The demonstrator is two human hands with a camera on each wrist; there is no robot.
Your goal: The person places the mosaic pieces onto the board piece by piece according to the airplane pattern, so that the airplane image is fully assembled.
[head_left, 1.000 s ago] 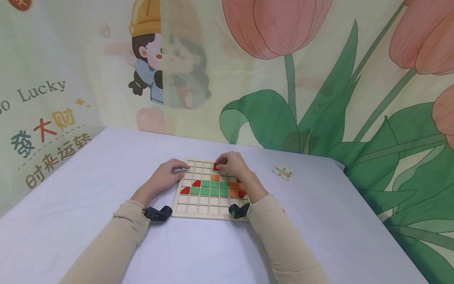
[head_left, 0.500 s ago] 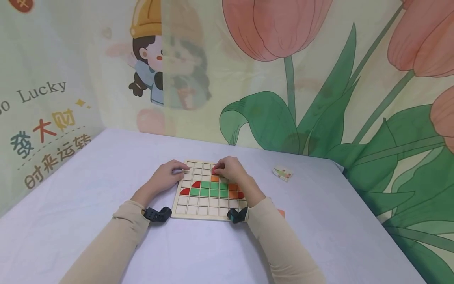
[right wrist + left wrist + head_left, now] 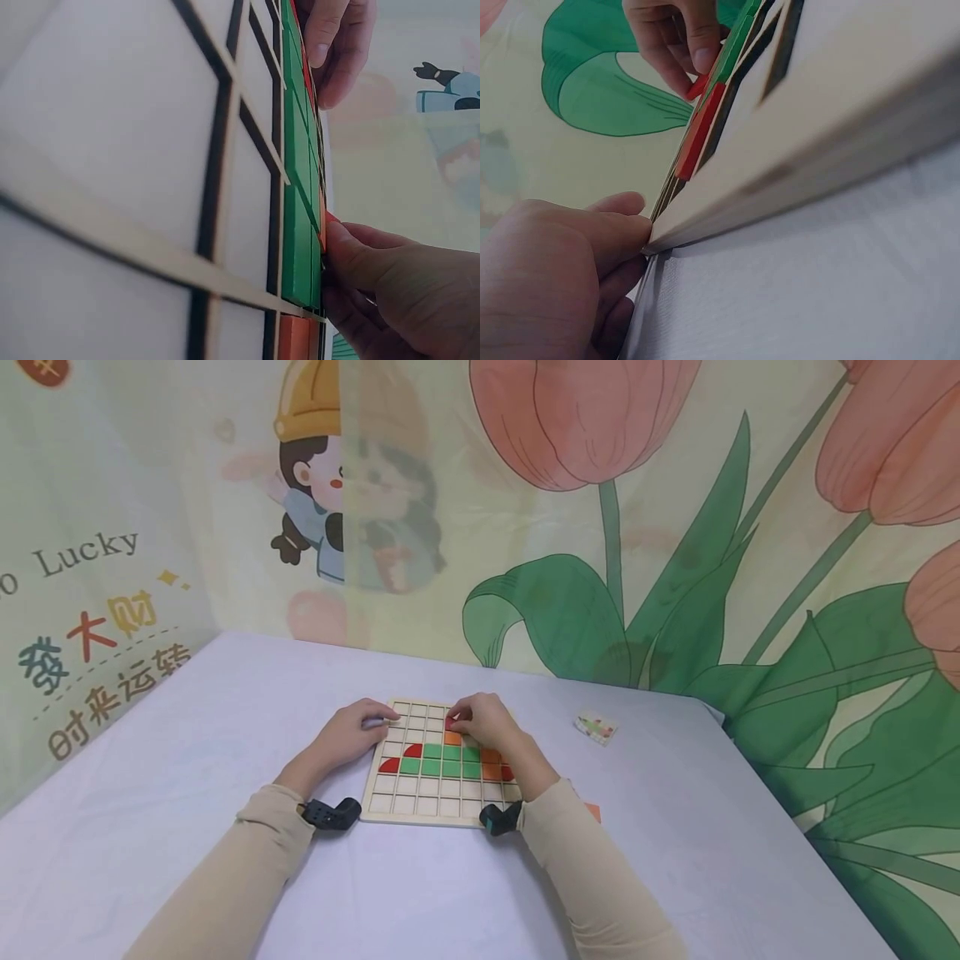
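A wooden grid board (image 3: 422,807) lies on the table, partly filled with coloured tiles. Two rows of green tiles (image 3: 441,767) cross its middle, with rounded red tiles (image 3: 390,766) at their left ends and orange tiles (image 3: 491,766) on the right. My left hand (image 3: 348,733) holds the board's left edge near the far corner. Between thumb and fingers, my right hand (image 3: 487,722) pinches a small red tile (image 3: 450,724) at the cell just beyond a single orange tile (image 3: 452,738). The right hand and forearm hide the board's right side.
A small printed pattern card (image 3: 597,727) lies to the right beyond the board. An orange piece (image 3: 593,812) shows partly from behind the right sleeve. White cloth covers the table (image 3: 300,893), and a printed curtain (image 3: 420,618) hangs behind.
My right hand has brought the red tile slightly nearer and down toward the cell beyond the single orange tile. The left hand stays at the board's edge.
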